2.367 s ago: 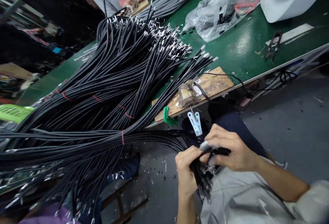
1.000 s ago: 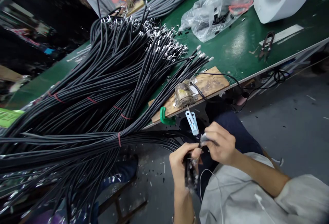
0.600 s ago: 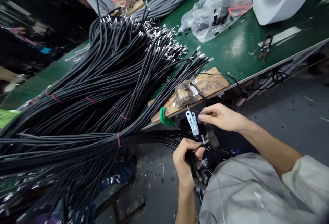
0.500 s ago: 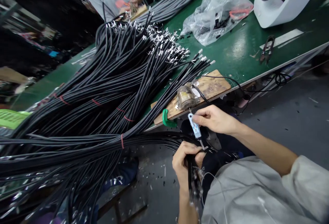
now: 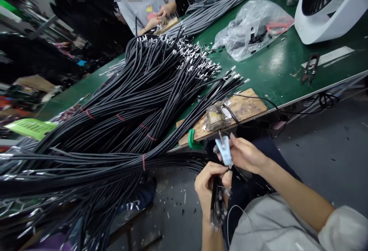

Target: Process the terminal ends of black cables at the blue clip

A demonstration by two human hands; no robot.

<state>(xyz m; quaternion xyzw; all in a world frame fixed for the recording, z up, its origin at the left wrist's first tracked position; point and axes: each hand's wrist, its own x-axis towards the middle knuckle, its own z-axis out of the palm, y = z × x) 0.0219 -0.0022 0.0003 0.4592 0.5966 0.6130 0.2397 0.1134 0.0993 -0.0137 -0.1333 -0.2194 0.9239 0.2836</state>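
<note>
My left hand is closed around a bundle of black cables, their stripped ends hanging below the fist. Between its thumb and forefinger one cable end points up at the jaws of a light-blue clothespin. The clothespin hangs on the shaft of a small tape-wrapped motor, and its handles are spread. My right hand is beside and partly behind the clothespin, fingers apart, with covered fingertips showing at its left. Whether the jaws grip the wire is too small to tell.
The motor sits on a wooden board held by a green clamp at the table edge. Tied black cables cover the left. Behind are a plastic bag, snips, a white fan and a co-worker's hands.
My right hand left the cable ends, rose to the clothespin and pinched its handles; now its fingers are apart. My left hand brought a wire end up to the jaws. The view shifted.
</note>
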